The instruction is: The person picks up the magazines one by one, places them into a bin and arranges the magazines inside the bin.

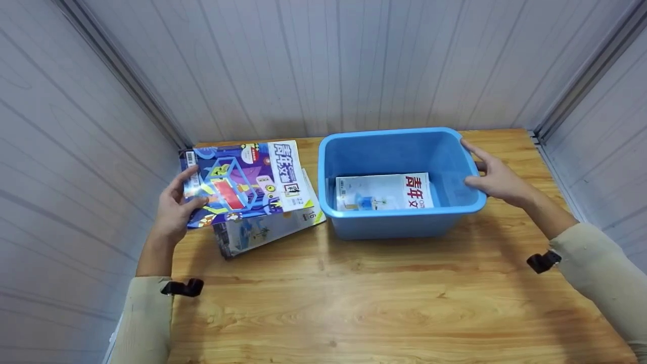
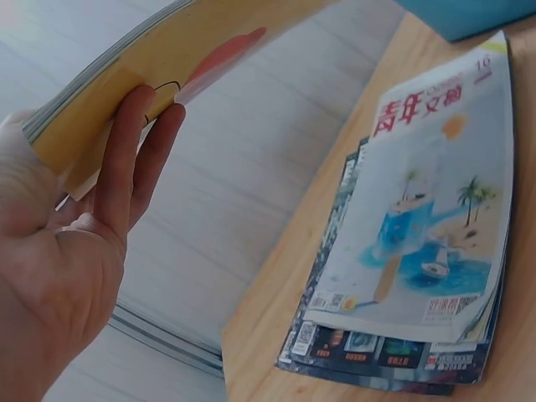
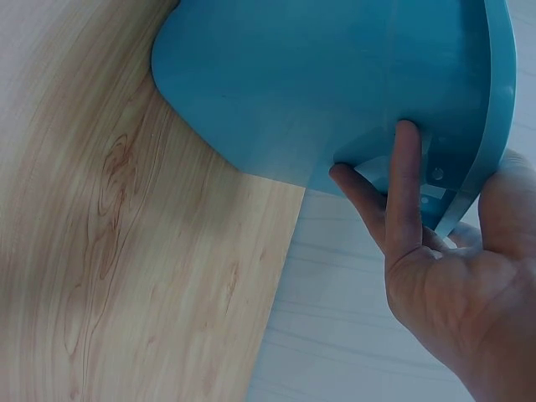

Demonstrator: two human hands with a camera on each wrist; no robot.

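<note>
My left hand (image 1: pixel 177 205) grips a purple-covered magazine (image 1: pixel 242 179) by its left edge and holds it lifted above a small stack of magazines (image 1: pixel 263 230) on the wooden table. In the left wrist view my fingers (image 2: pixel 126 167) lie under the raised magazine (image 2: pixel 151 75), and the stack's top cover (image 2: pixel 427 209) shows a beach scene. A blue plastic bin (image 1: pixel 399 151) stands to the right with one white magazine (image 1: pixel 384 192) lying flat inside. My right hand (image 1: pixel 493 177) grips the bin's right rim (image 3: pixel 494 126), fingers (image 3: pixel 402 184) under the lip.
The wooden table (image 1: pixel 364 303) sits in a corner of white panelled walls (image 1: pixel 328 60), which close in at left, back and right. Wrist camera mounts show on both sleeves.
</note>
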